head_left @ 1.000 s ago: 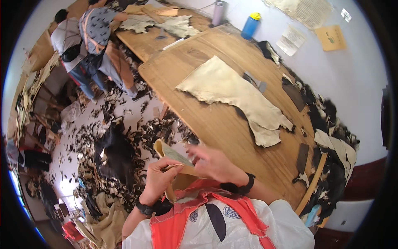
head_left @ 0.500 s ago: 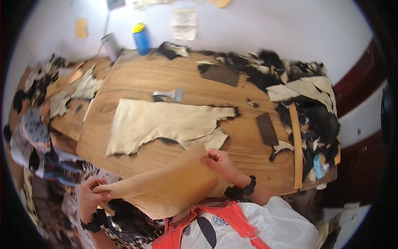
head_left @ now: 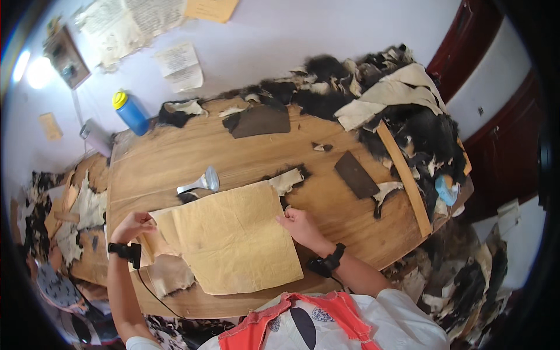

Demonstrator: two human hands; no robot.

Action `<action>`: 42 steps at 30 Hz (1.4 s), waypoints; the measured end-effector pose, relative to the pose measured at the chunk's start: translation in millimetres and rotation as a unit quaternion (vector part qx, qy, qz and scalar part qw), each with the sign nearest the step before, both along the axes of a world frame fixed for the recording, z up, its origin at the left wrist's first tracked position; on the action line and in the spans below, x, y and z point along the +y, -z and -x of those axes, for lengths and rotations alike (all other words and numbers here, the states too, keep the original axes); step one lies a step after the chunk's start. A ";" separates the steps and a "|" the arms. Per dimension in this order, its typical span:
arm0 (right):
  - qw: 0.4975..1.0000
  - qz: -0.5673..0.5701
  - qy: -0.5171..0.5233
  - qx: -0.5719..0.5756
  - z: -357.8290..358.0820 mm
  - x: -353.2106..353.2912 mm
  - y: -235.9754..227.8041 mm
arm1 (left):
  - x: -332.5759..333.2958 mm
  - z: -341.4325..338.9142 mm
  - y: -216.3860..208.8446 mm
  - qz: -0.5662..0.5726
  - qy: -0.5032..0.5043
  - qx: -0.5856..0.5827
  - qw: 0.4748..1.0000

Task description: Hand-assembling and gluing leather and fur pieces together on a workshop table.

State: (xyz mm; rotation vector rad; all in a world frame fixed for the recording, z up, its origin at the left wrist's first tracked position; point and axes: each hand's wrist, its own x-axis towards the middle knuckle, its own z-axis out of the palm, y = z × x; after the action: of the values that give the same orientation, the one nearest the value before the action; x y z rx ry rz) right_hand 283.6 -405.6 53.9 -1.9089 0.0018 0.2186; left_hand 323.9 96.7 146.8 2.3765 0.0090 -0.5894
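Your sheet [head_left: 239, 239] is pale yellow-tan; your bench [head_left: 350, 233] is brown with darker grain. You see a blue bottle [head_left: 135, 121], its cap [head_left: 119, 100] yellow, and black-and-cream hide scraps [head_left: 326, 102]. Your white top [head_left: 402, 318] carries red straps [head_left: 350, 321].

tan sheet [head_left: 239, 245]: goes from raised and bowed to spread across the wooden table [head_left: 344, 245] | pale hide [head_left: 286, 182]: now mostly covered, right end showing past the sheet | left hand [head_left: 135, 226]: shifts from beyond the near-left edge to over the table | right hand [head_left: 300, 226]: leaves the raised corner for the sheet's right edge
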 end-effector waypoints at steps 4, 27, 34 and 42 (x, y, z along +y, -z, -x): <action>0.997 0.065 0.040 0.019 20.1 2.7 -12.2 | 36.3 -19.6 60.0 -0.035 -0.006 0.002 0.999; 0.983 0.180 0.039 -0.014 27.8 8.1 -1.3 | 10.3 -3.3 67.3 -0.257 -0.113 -0.098 0.955; 0.983 0.174 0.054 -0.020 29.3 6.6 -1.1 | -151.5 24.1 23.0 -0.088 0.115 -0.149 0.978; 0.981 0.162 0.108 0.013 8.7 -36.8 -26.8 | -193.5 37.8 47.2 -0.196 0.222 -0.100 0.950</action>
State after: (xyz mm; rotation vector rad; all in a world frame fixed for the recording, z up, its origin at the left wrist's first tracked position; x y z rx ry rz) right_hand 275.0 -442.3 80.8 -2.2103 0.2763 0.0994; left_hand 286.1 -96.8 99.6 2.8404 -0.5599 -0.5878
